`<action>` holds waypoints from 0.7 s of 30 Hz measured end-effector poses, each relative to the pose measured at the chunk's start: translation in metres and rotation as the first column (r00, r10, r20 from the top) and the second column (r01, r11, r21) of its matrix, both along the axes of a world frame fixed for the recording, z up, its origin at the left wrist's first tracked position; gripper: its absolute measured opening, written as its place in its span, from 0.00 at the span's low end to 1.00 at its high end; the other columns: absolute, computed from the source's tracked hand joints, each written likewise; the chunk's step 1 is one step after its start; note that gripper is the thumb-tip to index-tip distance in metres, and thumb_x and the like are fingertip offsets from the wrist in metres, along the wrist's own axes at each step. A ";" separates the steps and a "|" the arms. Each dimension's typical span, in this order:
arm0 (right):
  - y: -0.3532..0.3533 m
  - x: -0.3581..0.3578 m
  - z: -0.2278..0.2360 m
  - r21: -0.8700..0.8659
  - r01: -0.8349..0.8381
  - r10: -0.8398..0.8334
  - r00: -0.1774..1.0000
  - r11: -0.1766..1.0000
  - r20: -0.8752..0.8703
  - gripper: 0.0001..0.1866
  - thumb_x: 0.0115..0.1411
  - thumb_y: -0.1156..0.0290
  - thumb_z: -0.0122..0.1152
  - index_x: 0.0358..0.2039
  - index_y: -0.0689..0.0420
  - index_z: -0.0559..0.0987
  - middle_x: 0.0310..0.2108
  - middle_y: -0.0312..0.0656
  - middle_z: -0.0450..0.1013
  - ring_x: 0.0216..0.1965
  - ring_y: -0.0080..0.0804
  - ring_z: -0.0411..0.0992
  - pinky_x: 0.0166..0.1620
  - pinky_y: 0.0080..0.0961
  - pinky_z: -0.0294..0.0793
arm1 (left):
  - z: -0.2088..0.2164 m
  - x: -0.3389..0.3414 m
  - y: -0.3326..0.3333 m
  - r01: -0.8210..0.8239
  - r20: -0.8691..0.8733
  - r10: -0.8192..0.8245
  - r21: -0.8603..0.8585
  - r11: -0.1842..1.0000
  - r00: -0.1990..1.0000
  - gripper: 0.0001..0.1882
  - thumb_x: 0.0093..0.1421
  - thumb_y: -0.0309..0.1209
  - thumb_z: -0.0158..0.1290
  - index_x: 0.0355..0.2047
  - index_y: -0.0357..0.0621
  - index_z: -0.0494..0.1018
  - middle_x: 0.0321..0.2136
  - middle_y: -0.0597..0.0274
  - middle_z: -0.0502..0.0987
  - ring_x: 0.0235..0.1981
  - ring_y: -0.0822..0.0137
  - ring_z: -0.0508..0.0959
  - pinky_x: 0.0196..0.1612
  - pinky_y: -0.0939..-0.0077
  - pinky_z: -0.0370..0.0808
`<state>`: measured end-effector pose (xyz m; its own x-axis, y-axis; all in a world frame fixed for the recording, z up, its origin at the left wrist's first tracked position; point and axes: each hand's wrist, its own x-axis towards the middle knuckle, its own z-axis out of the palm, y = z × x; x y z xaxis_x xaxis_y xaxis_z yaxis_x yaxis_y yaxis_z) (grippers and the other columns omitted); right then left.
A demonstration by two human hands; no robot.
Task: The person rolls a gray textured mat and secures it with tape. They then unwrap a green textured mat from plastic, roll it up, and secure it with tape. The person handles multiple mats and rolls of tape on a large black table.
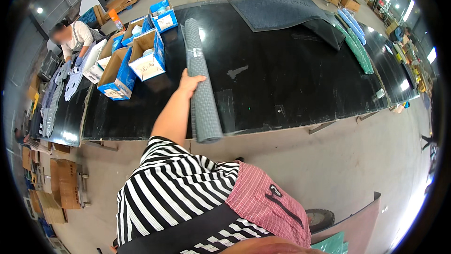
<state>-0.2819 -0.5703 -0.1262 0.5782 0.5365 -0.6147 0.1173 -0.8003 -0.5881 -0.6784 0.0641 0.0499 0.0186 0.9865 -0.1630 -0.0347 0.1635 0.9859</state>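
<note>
Grey, dimpled material forms a long roll [206,106], which lies lengthwise toward the person on the left part of the black surface [277,92], its near end reaching just past the edge; whether that end rests or is slightly raised, I cannot tell. The left grip [190,84] is clamped around it near mid-length, thumb over the top, probably because a hold there balances both ends and stops the coil from loosening along the loose edge on its left. The right grip is out of view. Just left of the roll, open blue-and-white boxes [150,68] stand grouped, seemingly to leave the middle usable, with an orange-topped canister [117,20] behind them. Toward the far edge a dark grey mat [277,10] is spread out flat, perhaps because it needs the width, while a green roll [356,51] and a blue roll [351,26] lie side by side at the right, likely parked out of reach's way. Beyond the boxes, a co-worker [77,38] bends over grey pieces [73,82].
</note>
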 end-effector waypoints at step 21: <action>0.103 0.160 0.034 -0.265 -0.204 0.226 0.973 0.943 0.056 0.30 0.61 0.56 0.66 0.60 0.61 0.76 0.52 0.54 0.78 0.53 0.47 0.78 0.58 0.36 0.75 | 0.036 0.140 -0.034 0.470 -0.947 0.017 0.174 0.865 0.320 0.41 0.58 0.45 0.62 0.69 0.46 0.63 0.73 0.35 0.50 0.75 0.36 0.47 0.70 0.32 0.49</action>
